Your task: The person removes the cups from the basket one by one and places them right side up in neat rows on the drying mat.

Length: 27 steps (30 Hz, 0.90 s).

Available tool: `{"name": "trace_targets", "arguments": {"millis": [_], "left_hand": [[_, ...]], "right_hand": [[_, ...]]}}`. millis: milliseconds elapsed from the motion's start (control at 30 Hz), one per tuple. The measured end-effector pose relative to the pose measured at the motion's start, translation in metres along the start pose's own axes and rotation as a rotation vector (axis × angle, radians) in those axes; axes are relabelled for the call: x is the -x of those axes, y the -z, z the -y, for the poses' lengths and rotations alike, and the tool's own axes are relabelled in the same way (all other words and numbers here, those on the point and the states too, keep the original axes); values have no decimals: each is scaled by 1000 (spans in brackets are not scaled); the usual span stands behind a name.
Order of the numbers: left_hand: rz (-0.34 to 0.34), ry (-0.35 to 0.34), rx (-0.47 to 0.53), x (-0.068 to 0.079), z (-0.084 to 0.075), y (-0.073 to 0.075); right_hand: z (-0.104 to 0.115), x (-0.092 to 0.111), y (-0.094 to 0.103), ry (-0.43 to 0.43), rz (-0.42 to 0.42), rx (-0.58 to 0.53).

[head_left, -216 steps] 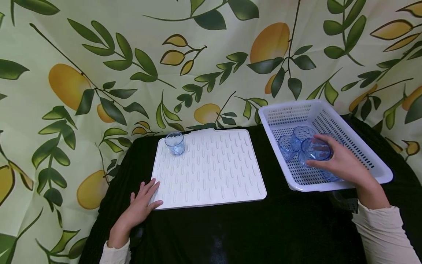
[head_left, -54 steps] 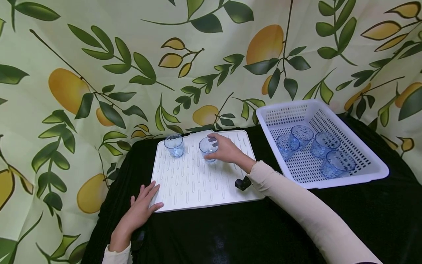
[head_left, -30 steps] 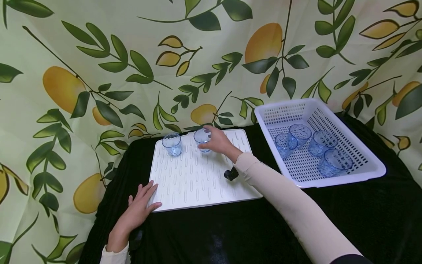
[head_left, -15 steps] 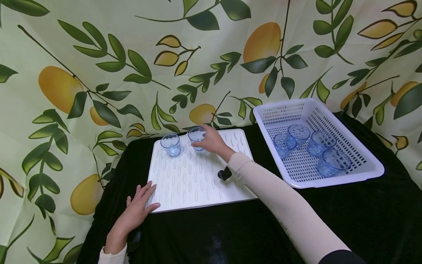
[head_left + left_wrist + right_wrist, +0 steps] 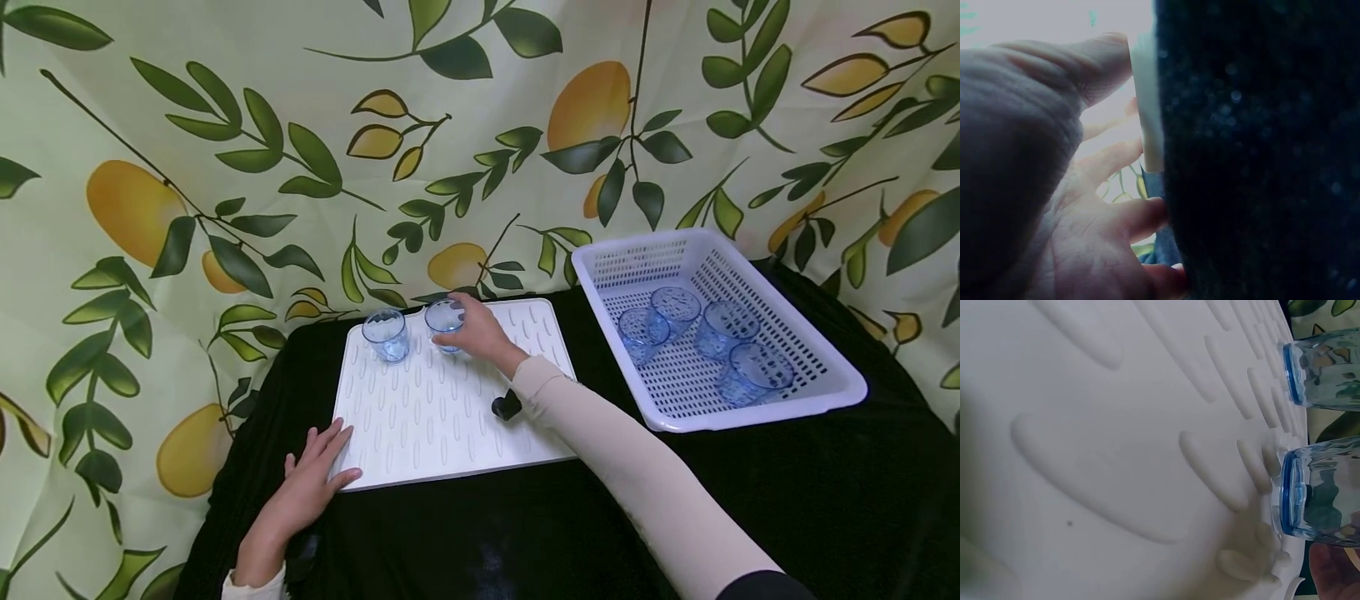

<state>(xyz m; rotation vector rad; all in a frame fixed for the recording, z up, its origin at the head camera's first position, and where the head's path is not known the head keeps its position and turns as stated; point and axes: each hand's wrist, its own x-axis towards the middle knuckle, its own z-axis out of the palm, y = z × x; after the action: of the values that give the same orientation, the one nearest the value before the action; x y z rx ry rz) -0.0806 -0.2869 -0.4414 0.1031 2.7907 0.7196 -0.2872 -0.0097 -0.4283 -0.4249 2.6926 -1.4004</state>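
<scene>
My right hand grips a blue glass by its side, near the back edge of a white ridged board. In the right wrist view this glass is upright relative to the board, its base on or very close to the surface; a fingertip shows beside it. To its left stands a second blue glass, a small gap apart. My left hand rests with fingers extended on the board's front left edge. The left wrist view has the thumb against that edge.
A white perforated basket stands to the right with several blue glasses inside. Black cloth covers the table. Behind it hangs a fruit-patterned cloth. A dark device sits at the right wrist, over the board.
My right hand has brought the glass from the basket to the board, then shifted it left and back, closer to the first glass. My left hand has stayed at the board's edge.
</scene>
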Motion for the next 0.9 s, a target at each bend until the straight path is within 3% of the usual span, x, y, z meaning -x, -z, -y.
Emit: {"name": "trace_targets", "arguments": {"millis": [567, 900], "left_hand": [[23, 24, -16, 0, 1, 3], [11, -3, 0, 0, 2, 2]], "right_hand": [[2, 8, 4, 25, 10, 39], [-11, 47, 22, 24, -35, 61]]}}
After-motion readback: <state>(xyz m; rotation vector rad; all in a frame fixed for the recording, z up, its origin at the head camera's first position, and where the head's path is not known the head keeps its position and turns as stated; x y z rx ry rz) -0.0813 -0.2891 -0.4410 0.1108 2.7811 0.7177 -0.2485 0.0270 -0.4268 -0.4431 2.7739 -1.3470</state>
